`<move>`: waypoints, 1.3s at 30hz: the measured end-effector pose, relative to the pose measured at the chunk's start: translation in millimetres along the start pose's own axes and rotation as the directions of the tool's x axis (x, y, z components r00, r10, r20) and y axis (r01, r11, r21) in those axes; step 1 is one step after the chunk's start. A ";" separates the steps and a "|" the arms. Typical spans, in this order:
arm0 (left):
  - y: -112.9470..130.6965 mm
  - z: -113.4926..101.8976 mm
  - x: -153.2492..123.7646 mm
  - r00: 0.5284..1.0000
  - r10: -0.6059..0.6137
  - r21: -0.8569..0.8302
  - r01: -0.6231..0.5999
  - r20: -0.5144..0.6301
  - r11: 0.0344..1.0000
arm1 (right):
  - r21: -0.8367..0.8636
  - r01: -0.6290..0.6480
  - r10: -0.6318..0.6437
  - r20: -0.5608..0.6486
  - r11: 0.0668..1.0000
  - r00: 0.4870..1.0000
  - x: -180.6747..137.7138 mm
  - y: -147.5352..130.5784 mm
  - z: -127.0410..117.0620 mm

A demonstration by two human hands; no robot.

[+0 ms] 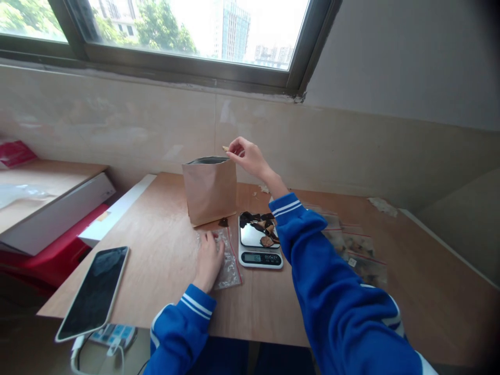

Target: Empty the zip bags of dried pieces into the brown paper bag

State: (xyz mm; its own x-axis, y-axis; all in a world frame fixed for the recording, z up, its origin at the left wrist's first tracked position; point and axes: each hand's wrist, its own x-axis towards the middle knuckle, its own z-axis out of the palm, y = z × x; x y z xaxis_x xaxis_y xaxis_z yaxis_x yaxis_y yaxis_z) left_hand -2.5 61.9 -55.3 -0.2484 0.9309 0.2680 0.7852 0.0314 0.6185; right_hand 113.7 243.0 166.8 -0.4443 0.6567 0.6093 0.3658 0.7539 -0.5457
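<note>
Blue sleeves lead to the left hand (pixel 209 260), spread flat and pressing a clear plastic pouch (pixel 231 271) onto the table (pixel 156 250) beside the scale (pixel 260 258), while the right hand (pixel 248 156), farther off, pinches a small brown chip (pixel 225 149) just above the right edge of the open mouth of the upright paper bag (pixel 209 192).

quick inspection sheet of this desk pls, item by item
surface: wooden table, pale grain
job's things: brown paper bag standing open; scale carrying dark pieces; clear pouch flat beside it
clutter: tablet at the left edge; filled pouches right of the scale
hands: left hand flat on the clear pouch; right hand pinches a small piece above the bag's mouth
cables: white cable below the tablet
surroundings: window above a tiled wall; red and white boxes left
</note>
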 end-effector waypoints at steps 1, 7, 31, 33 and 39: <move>1.5 -0.9 6.9 1.000 0.019 0.023 -0.019 -0.001 1.000 | -0.003 0.013 -0.013 -0.041 1.000 0.999 10.5 1.8 7.6; 13.6 3.1 53.7 0.969 0.152 0.198 -0.191 0.196 0.961 | -0.056 0.055 -0.054 0.026 0.997 0.998 42.3 17.0 46.0; 62.7 6.7 31.1 0.905 0.371 -0.476 -0.237 0.210 0.847 | 0.008 -0.004 0.005 -0.085 1.000 0.996 -51.9 0.1 -12.0; 60.9 8.6 27.0 0.905 0.384 -0.430 -0.278 0.183 0.859 | 0.022 -0.069 0.071 -0.121 0.997 0.990 -92.7 2.7 -23.9; 28.6 -0.5 15.1 0.980 0.195 -0.318 -0.174 0.034 0.932 | 0.039 -0.415 0.410 -0.269 0.909 0.872 -241.1 33.6 -33.8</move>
State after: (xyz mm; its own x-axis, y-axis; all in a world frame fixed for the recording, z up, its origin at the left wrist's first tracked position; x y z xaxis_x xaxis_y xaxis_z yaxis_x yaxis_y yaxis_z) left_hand 16.0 76.7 -33.2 -0.0710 0.9311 0.3579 0.5946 -0.2486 0.7646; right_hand 260.7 110.7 20.9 -0.0176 0.8867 0.4621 0.4852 0.4116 -0.7714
